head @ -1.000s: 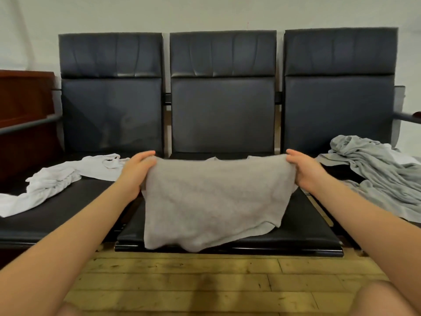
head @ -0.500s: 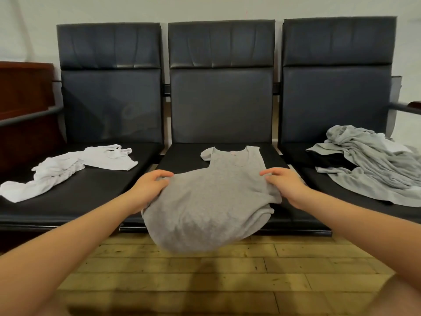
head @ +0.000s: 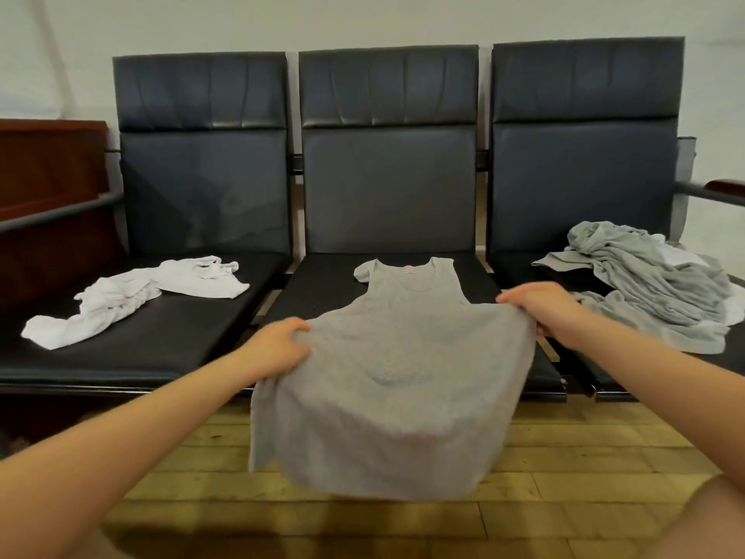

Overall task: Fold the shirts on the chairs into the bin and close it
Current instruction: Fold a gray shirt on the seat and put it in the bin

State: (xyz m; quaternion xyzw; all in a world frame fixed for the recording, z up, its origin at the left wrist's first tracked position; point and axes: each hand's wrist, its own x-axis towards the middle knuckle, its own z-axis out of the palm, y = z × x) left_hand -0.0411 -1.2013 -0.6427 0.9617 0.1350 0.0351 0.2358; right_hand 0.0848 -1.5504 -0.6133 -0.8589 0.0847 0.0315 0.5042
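Observation:
A grey tank top [head: 395,357] lies spread on the middle chair seat [head: 322,284], neck toward the backrest, its lower part hanging over the seat's front edge. My left hand [head: 278,344] grips its left side and my right hand [head: 540,308] grips its right side, both at about mid-length. A crumpled white shirt [head: 129,296] lies on the left chair seat. A heap of grey shirts [head: 653,292] sits on the right chair seat. No bin is in view.
Three dark padded chairs [head: 387,187] stand in a row against a white wall. A brown wooden unit [head: 48,167] stands at the far left. A metal armrest [head: 709,191] sticks out at the right. Wooden floor [head: 564,457] lies in front of the seats.
Both hands lowered the grey tank top from held up in front of the seat to laid flat on it, neck now showing at the back. My hands slid down to its sides.

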